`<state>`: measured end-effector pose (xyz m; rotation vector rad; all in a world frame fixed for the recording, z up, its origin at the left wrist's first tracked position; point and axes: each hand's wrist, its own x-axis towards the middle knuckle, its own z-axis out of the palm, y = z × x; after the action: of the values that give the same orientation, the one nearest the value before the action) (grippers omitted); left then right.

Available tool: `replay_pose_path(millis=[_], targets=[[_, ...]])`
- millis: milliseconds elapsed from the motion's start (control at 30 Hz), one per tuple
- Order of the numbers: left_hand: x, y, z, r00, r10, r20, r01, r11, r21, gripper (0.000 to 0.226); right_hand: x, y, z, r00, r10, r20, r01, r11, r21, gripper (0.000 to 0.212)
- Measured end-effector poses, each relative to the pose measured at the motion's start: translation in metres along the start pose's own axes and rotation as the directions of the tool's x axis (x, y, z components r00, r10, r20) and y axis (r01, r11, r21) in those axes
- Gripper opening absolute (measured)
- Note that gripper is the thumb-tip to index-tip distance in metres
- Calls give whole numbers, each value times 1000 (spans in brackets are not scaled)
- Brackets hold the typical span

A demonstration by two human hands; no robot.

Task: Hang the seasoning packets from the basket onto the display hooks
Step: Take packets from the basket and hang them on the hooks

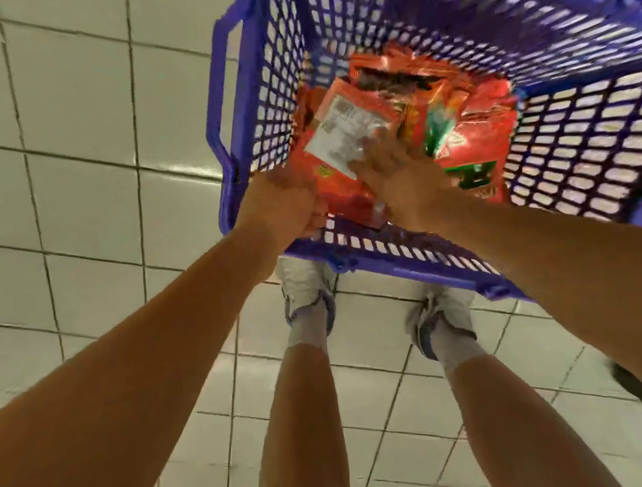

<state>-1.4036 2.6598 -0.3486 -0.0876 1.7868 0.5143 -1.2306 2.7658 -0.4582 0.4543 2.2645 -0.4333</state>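
Seasoning packets (pixel 408 111), glossy red-orange foil, lie heaped in the purple plastic mesh basket (pixel 603 152) at upper centre of the frame. Left hand (pixel 286 203) grips a red bundle; right hand (pixel 396 177) is spread across the pile, its grasp too blurred to tell.

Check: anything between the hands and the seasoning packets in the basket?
Nothing visible. Both hands are already inside the purple basket: the left hand holds the near edge of a packet stack, and the right hand is on the stack. Motion blur hides the finger detail.
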Motion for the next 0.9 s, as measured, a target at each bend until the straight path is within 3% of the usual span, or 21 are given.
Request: replay_pose_path(millis=[67, 133, 367, 600, 733, 900], targets=[[11, -8, 0, 1000, -25, -11, 25, 1000, 11, 31, 16, -2, 14, 997, -75, -15, 74, 996, -55, 107], [18, -11, 0, 1000, 7, 16, -8, 999, 36, 26, 29, -3, 18, 993, -110, -33, 108, 992, -59, 107], [16, -2, 2, 1000, -27, -3, 27, 999, 33, 19, 25, 18, 7, 998, -43, -49, 41, 999, -34, 72], [27, 2, 2, 1000, 2, -24, -1, 999, 37, 16, 36, 10, 11, 994, -57, -92, 52, 997, -60, 102], [36, -7, 3, 1000, 22, -2, -21, 998, 51, 17, 50, 7, 21, 991, -69, -117, 61, 996, -72, 106], [42, -13, 3, 999, 34, -6, -34, 998, 50, 15, 52, 14, 8, 976, -106, -192, 109, 994, 2, 65]])
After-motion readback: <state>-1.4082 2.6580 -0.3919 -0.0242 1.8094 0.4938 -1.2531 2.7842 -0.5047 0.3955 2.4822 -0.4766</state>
